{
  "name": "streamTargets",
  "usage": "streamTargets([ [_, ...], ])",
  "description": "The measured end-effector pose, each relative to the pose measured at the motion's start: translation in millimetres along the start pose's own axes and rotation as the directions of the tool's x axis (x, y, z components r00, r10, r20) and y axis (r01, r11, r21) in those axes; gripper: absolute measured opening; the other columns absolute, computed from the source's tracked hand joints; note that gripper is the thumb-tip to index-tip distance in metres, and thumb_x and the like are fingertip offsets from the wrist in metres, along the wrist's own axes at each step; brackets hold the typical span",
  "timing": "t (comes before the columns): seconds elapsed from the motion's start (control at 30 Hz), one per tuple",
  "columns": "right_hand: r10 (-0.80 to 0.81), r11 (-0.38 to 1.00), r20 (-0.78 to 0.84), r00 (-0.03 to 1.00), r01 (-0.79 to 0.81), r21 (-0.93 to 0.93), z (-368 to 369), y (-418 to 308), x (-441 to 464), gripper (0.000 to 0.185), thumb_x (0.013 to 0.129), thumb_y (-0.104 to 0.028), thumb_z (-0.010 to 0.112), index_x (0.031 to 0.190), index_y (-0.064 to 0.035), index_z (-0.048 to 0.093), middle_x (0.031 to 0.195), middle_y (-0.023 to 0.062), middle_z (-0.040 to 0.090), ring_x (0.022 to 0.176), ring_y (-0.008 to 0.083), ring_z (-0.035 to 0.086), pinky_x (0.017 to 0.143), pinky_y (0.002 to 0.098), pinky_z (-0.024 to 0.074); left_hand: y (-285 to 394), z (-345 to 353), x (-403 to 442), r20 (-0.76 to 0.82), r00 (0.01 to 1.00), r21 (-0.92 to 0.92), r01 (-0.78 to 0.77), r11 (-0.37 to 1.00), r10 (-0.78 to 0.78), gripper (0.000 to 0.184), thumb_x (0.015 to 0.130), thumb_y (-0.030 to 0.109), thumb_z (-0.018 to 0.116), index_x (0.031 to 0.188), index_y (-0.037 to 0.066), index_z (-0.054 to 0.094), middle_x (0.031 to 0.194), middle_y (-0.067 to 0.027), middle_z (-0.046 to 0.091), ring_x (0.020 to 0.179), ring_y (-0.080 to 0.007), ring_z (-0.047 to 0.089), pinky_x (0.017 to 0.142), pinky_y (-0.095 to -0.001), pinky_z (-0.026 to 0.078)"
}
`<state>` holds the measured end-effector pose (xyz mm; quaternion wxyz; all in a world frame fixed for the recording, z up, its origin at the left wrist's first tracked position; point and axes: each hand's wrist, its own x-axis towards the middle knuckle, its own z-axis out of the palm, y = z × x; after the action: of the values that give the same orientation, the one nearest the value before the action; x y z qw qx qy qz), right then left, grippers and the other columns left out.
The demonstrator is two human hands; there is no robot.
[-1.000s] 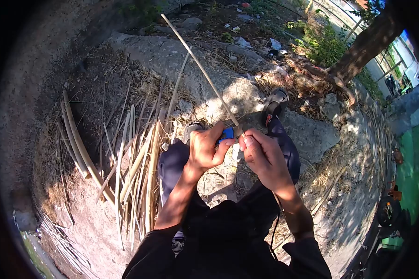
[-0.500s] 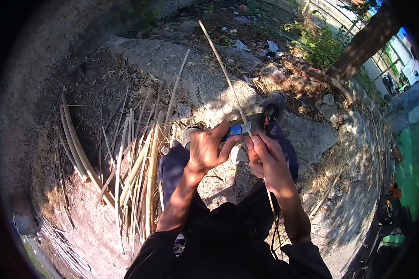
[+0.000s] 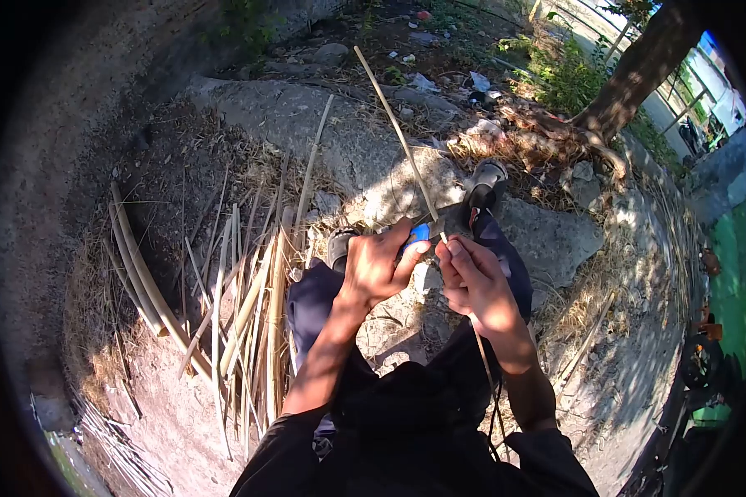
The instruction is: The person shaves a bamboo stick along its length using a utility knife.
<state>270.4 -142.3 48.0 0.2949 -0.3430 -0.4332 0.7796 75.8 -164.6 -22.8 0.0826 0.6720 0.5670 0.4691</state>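
My left hand (image 3: 377, 267) is closed around a blue-handled knife (image 3: 419, 234), its fingers covering much of the handle. The grey blade lies against a long, thin cane strip (image 3: 402, 142) in front of me. My right hand (image 3: 478, 286) pinches this strip between thumb and fingers, just below the blade. From there the strip runs up and away toward the rock, and its thinner lower part trails down past my right wrist. Both hands are close together above the gap between my knees.
A pile of loose cane strips (image 3: 261, 331) lies on the ground at my left, beside thicker curved pieces (image 3: 151, 282). A large flat rock (image 3: 307, 124) spans the ground ahead. A tree trunk (image 3: 642, 70) stands at upper right. My shoes (image 3: 486, 184) rest on the rocky ground.
The blade and blue handle have turned slightly at the strip, with less of the blue showing. Both hands keep their hold, and the camera view has shifted a little.
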Motion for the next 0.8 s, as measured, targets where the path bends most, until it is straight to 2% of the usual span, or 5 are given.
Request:
streamTargets([
  [0.4,0.009,0.994,0.034,0.999,-0.012,0.110,6,-5,-9,0.024,0.118,-0.025,0.045,0.106,-0.0076,0.056,0.069,-0.0091,0.034,0.048,0.0012,0.024,0.042,0.0244,0.0167,0,-11,13,-0.074,0.990,0.076,-0.114,0.991,0.120,0.032,0.101,0.034,0.072,0.093,0.004,0.062,0.061,-0.0153,0.057,0.048,-0.0342,0.056,0.047,-0.0428,0.040],
  [0.53,0.190,0.982,0.170,0.967,-0.190,-0.015,21,12,-52,0.021,0.117,-0.026,0.047,0.105,-0.0110,0.056,0.071,-0.0092,0.034,0.049,0.0005,0.024,0.044,0.0233,0.0162,-24,-63,38,-0.338,0.836,-0.075,0.434,0.898,-0.433,0.040,0.113,0.035,0.050,0.094,0.002,0.061,0.057,-0.0065,0.049,0.048,-0.0160,0.041,0.047,-0.0375,0.031],
  [0.6,0.211,0.977,0.178,0.961,-0.209,-0.031,11,9,-58,0.023,0.117,-0.027,0.047,0.105,-0.0108,0.057,0.071,-0.0085,0.034,0.049,0.0005,0.023,0.045,0.0233,0.0163,-37,-76,33,-0.374,0.887,-0.042,0.276,0.960,-0.271,0.049,0.114,0.042,0.044,0.094,0.000,0.061,0.058,-0.0023,0.044,0.054,-0.0120,0.037,0.050,-0.0346,0.031],
  [0.67,0.088,0.991,-0.076,0.993,-0.080,0.105,2,-1,-56,0.025,0.117,-0.028,0.047,0.109,-0.0078,0.060,0.071,-0.0077,0.039,0.050,0.0023,0.027,0.047,0.0237,0.0186,-40,-64,21,-0.367,0.851,-0.159,0.339,0.927,-0.374,0.053,0.115,0.045,0.042,0.084,0.003,0.050,0.062,0.0006,0.038,0.055,-0.0106,0.032,0.052,-0.0328,0.025],
  [0.8,-0.019,0.995,0.051,0.999,0.014,0.101,-7,-14,-38,0.026,0.118,-0.027,0.044,0.110,-0.0074,0.058,0.071,-0.0079,0.039,0.050,0.0013,0.027,0.044,0.0243,0.0180,-35,-45,4,-0.447,0.849,-0.229,0.196,0.954,-0.282,0.045,0.113,0.038,0.047,0.088,0.001,0.054,0.058,-0.0029,0.044,0.051,-0.0129,0.040,0.049,-0.0360,0.029],
])
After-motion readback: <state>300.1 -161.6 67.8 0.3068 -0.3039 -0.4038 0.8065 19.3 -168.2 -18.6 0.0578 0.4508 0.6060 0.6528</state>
